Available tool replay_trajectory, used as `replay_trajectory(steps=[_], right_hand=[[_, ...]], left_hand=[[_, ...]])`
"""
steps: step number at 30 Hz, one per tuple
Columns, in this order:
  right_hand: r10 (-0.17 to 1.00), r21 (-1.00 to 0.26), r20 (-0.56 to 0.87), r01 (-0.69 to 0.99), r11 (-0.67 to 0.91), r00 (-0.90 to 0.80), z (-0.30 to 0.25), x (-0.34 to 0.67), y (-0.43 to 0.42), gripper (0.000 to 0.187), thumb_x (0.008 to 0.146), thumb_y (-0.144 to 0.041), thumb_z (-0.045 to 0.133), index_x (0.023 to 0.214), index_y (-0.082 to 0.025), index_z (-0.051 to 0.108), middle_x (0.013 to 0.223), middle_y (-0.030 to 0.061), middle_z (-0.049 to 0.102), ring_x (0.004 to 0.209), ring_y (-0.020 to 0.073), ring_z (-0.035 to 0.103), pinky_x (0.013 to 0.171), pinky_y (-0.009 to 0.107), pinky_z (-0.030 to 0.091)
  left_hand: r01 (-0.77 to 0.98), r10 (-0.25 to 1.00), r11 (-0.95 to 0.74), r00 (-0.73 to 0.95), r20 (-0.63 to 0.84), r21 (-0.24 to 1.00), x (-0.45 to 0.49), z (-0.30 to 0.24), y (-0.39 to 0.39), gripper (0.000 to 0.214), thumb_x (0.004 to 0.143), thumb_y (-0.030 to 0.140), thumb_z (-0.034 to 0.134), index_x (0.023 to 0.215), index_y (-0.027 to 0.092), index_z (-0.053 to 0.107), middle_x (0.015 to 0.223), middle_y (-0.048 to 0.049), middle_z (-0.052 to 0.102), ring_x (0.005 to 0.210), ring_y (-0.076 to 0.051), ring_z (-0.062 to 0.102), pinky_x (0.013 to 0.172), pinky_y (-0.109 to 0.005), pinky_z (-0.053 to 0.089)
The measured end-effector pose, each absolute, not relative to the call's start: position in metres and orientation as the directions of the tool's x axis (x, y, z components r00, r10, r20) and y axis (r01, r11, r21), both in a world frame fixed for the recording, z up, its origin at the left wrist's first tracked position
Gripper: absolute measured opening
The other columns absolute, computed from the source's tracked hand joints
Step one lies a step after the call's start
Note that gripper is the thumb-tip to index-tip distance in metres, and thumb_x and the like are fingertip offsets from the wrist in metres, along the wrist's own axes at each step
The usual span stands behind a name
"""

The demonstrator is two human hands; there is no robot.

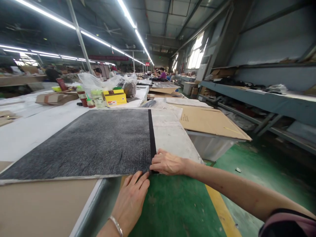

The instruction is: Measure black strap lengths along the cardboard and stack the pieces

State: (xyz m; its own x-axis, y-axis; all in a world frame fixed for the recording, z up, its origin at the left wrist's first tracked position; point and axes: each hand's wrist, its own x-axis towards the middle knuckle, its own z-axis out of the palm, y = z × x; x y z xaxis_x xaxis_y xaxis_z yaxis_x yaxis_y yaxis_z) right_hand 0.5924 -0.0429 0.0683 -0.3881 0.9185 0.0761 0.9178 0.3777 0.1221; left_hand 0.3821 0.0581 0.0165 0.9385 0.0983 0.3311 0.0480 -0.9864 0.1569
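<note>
A dark grey, textured sheet [98, 141] with a pale near edge lies on the table, and a narrow black strip [152, 131] runs along its right side. My right hand [168, 163] has its fingers curled closed on the near end of this strip. Just left of it, at the sheet's front edge, my left hand [133, 194] rests its outstretched fingertips close to the corner. Its thumb is hidden, and a silvery bracelet [115, 225] circles the wrist. Pale board [170, 135] shows to the right of the strip.
Behind the sheet stand a yellow box [115, 97], small bottles [82, 96] and clear plastic bags [98, 80]. Cardboard [209, 120] covers a grey bin [209, 144] at the right. Farther right are blue-grey shelves [261, 98]. A person in purple [162, 74] is in the background.
</note>
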Motion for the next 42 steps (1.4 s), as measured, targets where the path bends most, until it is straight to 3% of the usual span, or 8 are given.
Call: replay_trajectory(steps=[9, 14, 17, 25, 30, 33, 37, 42], right_hand=[[0.882, 0.073, 0.076, 0.885, 0.460, -0.464, 0.063, 0.600, -0.038, 0.022, 0.097, -0.025, 0.036, 0.085, -0.018, 0.054, 0.084, 0.0051, 0.057, 0.076, 0.0157, 0.050, 0.072, 0.029, 0.035], [0.951, -0.454, 0.299, 0.864, 0.217, -0.081, 0.051, 0.605, -0.043, 0.011, 0.086, -0.028, 0.053, 0.084, -0.018, 0.058, 0.083, 0.0033, 0.060, 0.070, 0.0129, 0.053, 0.067, 0.025, 0.040], [0.890, -0.578, 0.415, 0.810, 0.100, 0.187, 0.054, 0.622, -0.040, 0.013, 0.085, -0.028, 0.051, 0.085, -0.016, 0.057, 0.076, 0.0017, 0.060, 0.065, 0.0114, 0.055, 0.062, 0.023, 0.044], [0.333, -0.753, 0.652, 0.634, 0.177, 0.681, 0.164, 0.727, -0.047, 0.020, 0.078, -0.036, 0.051, 0.084, -0.016, 0.050, 0.066, -0.0028, 0.059, 0.052, 0.0088, 0.059, 0.052, 0.021, 0.049], [-0.045, -0.660, 0.714, 0.692, 0.293, 0.699, 0.269, 0.744, -0.076, 0.010, 0.076, -0.024, 0.052, 0.084, -0.019, 0.048, 0.066, -0.0043, 0.060, 0.046, 0.0069, 0.055, 0.048, 0.020, 0.048], [-0.134, -0.570, 0.767, 0.763, 0.305, 0.627, 0.313, 0.716, -0.078, 0.006, 0.081, -0.020, 0.049, 0.086, -0.021, 0.047, 0.069, -0.0050, 0.060, 0.048, 0.0062, 0.054, 0.048, 0.019, 0.046], [0.163, -0.556, 0.831, 0.772, 0.310, 0.532, 0.318, 0.635, -0.047, 0.007, 0.079, -0.019, 0.060, 0.085, -0.019, 0.056, 0.066, -0.0030, 0.061, 0.045, 0.0075, 0.055, 0.045, 0.020, 0.045], [0.783, -0.509, 0.613, 0.811, 0.288, 0.107, 0.264, 0.494, 0.005, 0.006, 0.077, -0.024, 0.067, 0.079, -0.018, 0.065, 0.054, -0.0023, 0.057, 0.043, 0.0098, 0.052, 0.038, 0.019, 0.036]], left_hand=[[0.042, 0.084, -0.990, 0.940, 0.329, 0.134, 0.379, 0.016, 0.056, 0.035, 0.086, 0.006, 0.039, 0.111, 0.022, 0.057, 0.135, -0.0013, 0.054, 0.119, -0.025, 0.046, 0.093, -0.044, 0.044], [0.048, 0.091, -0.989, 0.943, 0.321, 0.140, 0.378, 0.015, 0.054, 0.036, 0.086, 0.006, 0.039, 0.113, 0.022, 0.057, 0.136, -0.0024, 0.052, 0.118, -0.025, 0.047, 0.093, -0.044, 0.045], [0.063, 0.107, -0.987, 0.944, 0.311, 0.149, 0.377, 0.015, 0.052, 0.036, 0.087, 0.006, 0.038, 0.113, 0.022, 0.056, 0.139, -0.0011, 0.050, 0.119, -0.025, 0.047, 0.094, -0.044, 0.045], [0.084, 0.139, -0.978, 0.945, 0.296, 0.191, 0.376, 0.012, 0.048, 0.039, 0.082, 0.005, 0.042, 0.112, 0.025, 0.056, 0.144, 0.0014, 0.043, 0.122, -0.027, 0.047, 0.095, -0.048, 0.045], [0.061, 0.143, -0.959, 0.946, 0.290, 0.275, 0.375, -0.002, 0.049, 0.033, 0.081, 0.009, 0.050, 0.109, 0.026, 0.058, 0.149, -0.0001, 0.035, 0.124, -0.029, 0.046, 0.095, -0.049, 0.044], [0.028, 0.142, -0.935, 0.944, 0.298, 0.354, 0.376, -0.006, 0.047, 0.036, 0.079, 0.009, 0.053, 0.111, 0.023, 0.059, 0.149, -0.0066, 0.034, 0.127, -0.033, 0.043, 0.096, -0.051, 0.043], [0.043, 0.242, -0.852, 0.917, 0.319, 0.523, 0.360, 0.017, 0.037, 0.034, 0.076, 0.007, 0.054, 0.103, 0.025, 0.064, 0.147, -0.0057, 0.039, 0.124, -0.032, 0.046, 0.097, -0.050, 0.043], [0.187, 0.695, -0.531, 0.654, 0.298, 0.827, 0.299, 0.086, 0.040, 0.027, 0.089, 0.027, 0.047, 0.115, 0.022, 0.053, 0.116, -0.0088, 0.061, 0.103, -0.018, 0.058, 0.087, -0.032, 0.050]])
